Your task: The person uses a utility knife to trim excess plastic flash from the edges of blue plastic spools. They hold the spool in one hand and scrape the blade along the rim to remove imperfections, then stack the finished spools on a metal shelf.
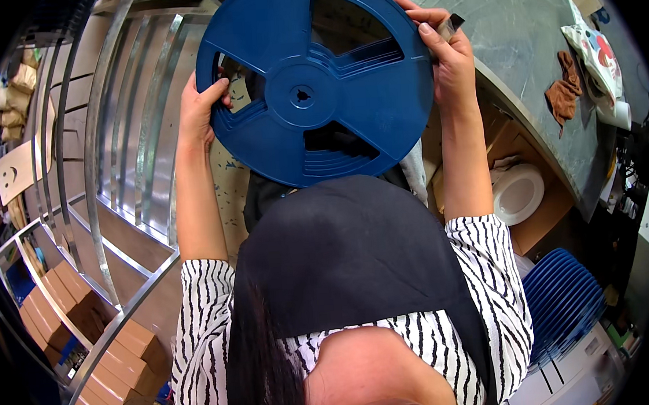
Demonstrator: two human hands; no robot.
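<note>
A stack of round blue plastic reels (299,68) is held up in front of me, its top face toward my view. Several layered edges show through the cut-out windows around the hub. My left hand (203,106) is closed on the left rim, with its thumb hooked into a window. On the upper right rim, my right hand (453,64) is closed too, its thumb on the face side and part of its fingers hidden behind. A small dark, shiny strip (450,26) sticks out at the right hand's fingers; what it is I cannot make out.
To the right is a grey metal-topped table (514,38) with a brown cloth (564,91) and a white plastic bag (596,60). Below it, a cardboard box holds a white reel (518,194). More blue reels (564,300) stand lower right. Metal racking (138,117) and cardboard boxes (124,367) line the left.
</note>
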